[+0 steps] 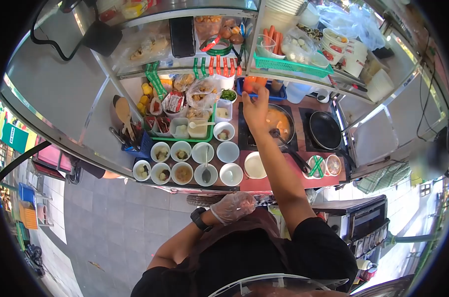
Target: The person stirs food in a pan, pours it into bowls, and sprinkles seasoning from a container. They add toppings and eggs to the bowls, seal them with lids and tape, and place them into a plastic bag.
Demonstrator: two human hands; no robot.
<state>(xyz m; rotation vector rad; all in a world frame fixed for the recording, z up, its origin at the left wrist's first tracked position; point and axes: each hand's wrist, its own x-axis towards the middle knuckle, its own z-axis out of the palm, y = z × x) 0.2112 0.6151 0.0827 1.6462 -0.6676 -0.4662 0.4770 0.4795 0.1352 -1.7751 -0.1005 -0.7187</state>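
My right hand [256,110] is bare and stretched out beside the left rim of a frying pan [292,132]. Its fingers are apart and bent, with the tips close to orange bottles [250,83] in a blue tray [279,95]; I see nothing held. Orange-coloured food [278,121] lies in the pan, and a dark-handled utensil [296,157] rests across its edge. In a clear plastic glove, my left hand [233,208] is curled closed in front of my body, below the counter edge. Whatever its fingers may hold is hidden.
Several white cups [183,173] stand in rows, some with food; a spoon [206,171] stands in one. A second pan [325,130] sits at right. A green tray [204,134] holds packets and tubs. Utensils fill a blue holder [141,146]. Shelves [184,67] overhang the counter.
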